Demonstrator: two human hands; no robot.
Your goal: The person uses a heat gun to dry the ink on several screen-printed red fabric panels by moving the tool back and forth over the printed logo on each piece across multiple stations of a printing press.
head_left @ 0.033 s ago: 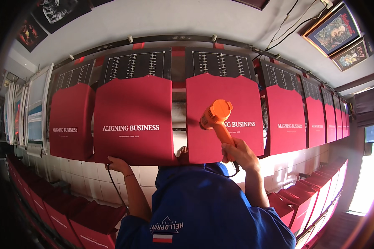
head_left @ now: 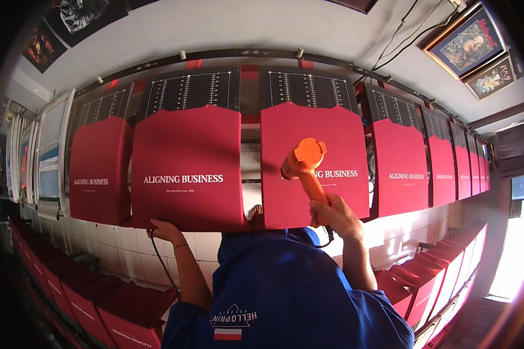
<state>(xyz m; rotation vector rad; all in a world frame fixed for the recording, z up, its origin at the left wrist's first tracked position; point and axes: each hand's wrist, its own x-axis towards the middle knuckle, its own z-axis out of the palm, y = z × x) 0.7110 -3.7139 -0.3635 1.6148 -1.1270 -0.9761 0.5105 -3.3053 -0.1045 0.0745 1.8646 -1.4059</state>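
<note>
My right hand [head_left: 339, 216] is wrapped round the handle of an orange heat gun [head_left: 310, 185]. The gun hovers over a red shirt [head_left: 285, 206] on a board, its dark nozzle pointing left and covering part of the white print. At the near edge of the neighbouring red shirt [head_left: 186, 148] to the left, my left hand [head_left: 166, 230] has its fingers closed on a thin dark cord [head_left: 162, 262]. That cord hangs down beside my forearm. The shirt there lies flat with white lettering on it. Some fingers of the left hand are hidden.
Dark boards [head_left: 192, 90] with white ruler marks carry more red shirts [head_left: 399, 168] in a row to both sides. A metal rail [head_left: 239, 54] runs behind them. White-framed screens [head_left: 53, 151] stand at the left. Another row of red shirts [head_left: 87, 296] lies behind me.
The heat gun has shifted very slightly up and to the right in my right hand. My left hand and the shirts stay where they were.
</note>
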